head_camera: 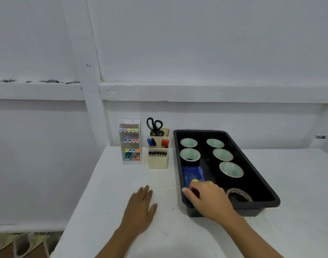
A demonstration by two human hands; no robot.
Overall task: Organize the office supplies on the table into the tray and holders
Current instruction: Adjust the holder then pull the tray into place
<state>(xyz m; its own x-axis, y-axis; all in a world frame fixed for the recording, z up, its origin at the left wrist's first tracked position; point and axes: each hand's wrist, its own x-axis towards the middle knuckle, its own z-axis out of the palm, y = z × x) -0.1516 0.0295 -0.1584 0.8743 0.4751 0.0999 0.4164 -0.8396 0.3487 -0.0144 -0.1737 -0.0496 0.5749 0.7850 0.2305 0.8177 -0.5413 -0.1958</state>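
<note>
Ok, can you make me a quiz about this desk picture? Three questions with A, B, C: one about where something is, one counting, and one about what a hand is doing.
1. Where are the scissors? A hanging on the wall; B standing in the beige holder; C on the floor.
2. How many green-centred tape rolls lie in the black tray? A two; B five; C nine.
3. What is the left hand doing? A lying flat on the table, fingers straight; B making a fist; C pinching a pen.

Answers:
1 B, the handles stick up from the holder's back compartment.
2 B, five show in the tray, and the sixth roll has no green.
3 A, the palm is down and holds nothing.
</note>
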